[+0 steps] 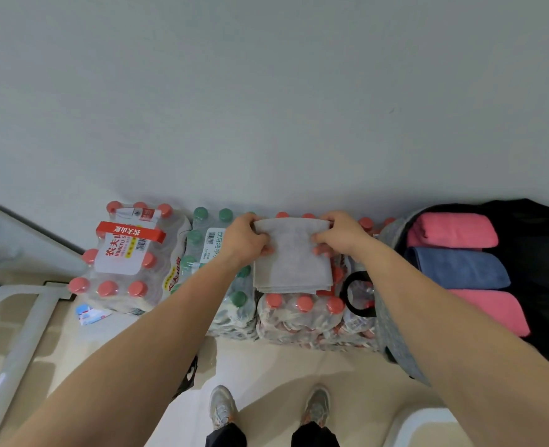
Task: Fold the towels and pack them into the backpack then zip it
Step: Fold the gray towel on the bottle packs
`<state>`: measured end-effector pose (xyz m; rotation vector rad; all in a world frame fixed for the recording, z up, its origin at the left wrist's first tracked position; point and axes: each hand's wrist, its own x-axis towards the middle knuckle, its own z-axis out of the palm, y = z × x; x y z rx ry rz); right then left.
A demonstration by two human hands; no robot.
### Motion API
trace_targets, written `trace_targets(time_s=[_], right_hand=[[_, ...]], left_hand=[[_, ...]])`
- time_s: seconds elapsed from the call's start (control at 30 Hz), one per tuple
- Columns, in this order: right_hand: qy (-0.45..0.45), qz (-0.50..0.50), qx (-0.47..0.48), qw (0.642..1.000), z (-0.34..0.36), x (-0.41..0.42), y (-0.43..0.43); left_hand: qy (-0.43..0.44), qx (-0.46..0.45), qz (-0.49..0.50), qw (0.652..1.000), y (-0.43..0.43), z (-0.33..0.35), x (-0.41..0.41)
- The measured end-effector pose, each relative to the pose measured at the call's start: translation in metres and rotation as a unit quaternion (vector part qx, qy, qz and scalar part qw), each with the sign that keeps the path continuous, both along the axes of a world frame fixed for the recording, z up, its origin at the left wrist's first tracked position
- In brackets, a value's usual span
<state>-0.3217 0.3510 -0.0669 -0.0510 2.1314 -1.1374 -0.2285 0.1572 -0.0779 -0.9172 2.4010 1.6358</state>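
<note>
Red-capped bottle pack (124,262) at left, green-capped pack (215,253) beside it, another red-capped pack (302,314) at centre, all shrink-wrapped and against the wall (266,91). Folded grey towel (292,256) sits over the centre pack. Left hand (245,240) and right hand (337,237) each grip an upper corner, fingers curled round the edge. Open backpack (544,253) at right holds an upper pink towel (453,230), a blue towel (460,267) and a lower pink towel (495,311), stacked down the frame. The right forearm crosses the backpack's grey near wall. The backpack is cut off at the right edge and its zip is not discernible. Pale tiled floor (282,366); shoes (223,406) at bottom centre.
</note>
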Motion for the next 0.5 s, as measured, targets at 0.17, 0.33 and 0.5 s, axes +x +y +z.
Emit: trace_targets(time_s=[0.17,0.33,0.5], right_hand=[[-0.063,-0.04,-0.056,0.996,0.001,0.002,0.005],[-0.001,0.024,-0.023,0.999,0.003,0.008,0.014],[0.106,0.107,0.06,0.987,0.014,0.03,0.026]], left_hand=[[0.002,-0.021,-0.042,0.999,-0.003,0.002,0.006],[0.012,-0.131,-0.158,0.979,-0.002,0.014,0.019],[0.032,-0.159,-0.204,0.965,-0.002,0.018,0.036]])
